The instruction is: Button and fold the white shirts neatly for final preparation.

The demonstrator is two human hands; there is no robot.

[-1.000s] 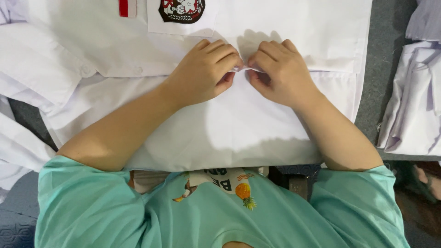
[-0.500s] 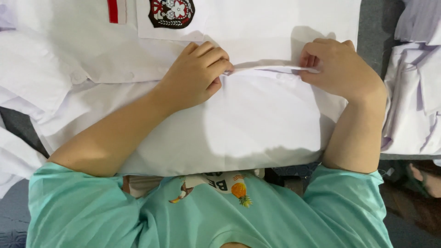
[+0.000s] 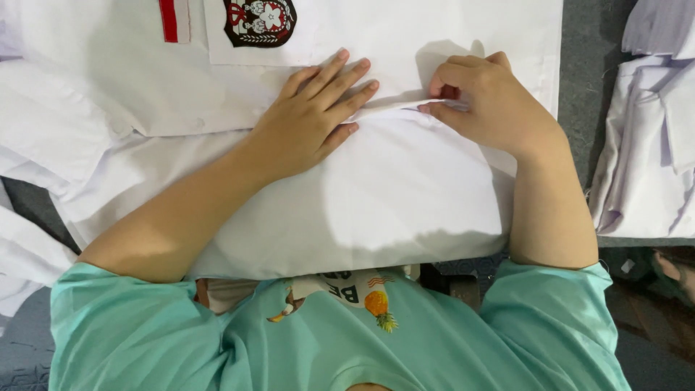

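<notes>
A white shirt [image 3: 376,195] lies spread in front of me, with a chest pocket bearing a dark and red emblem [image 3: 259,20] and a small red strip [image 3: 168,20] near the top. My left hand [image 3: 311,116] rests flat on the cloth, fingers stretched out and pressing beside a folded edge. My right hand [image 3: 481,98] pinches that folded edge of the shirt between thumb and fingers, a little to the right of the left hand.
A stack of folded white clothes [image 3: 648,145] sits at the right on a grey surface [image 3: 583,80]. More white cloth [image 3: 36,145] bunches at the left. My teal top [image 3: 326,340] fills the bottom of the view.
My right hand slid right along the fold, then came back partway toward the left hand. My left hand went from curled to flat, fingers stretched out.
</notes>
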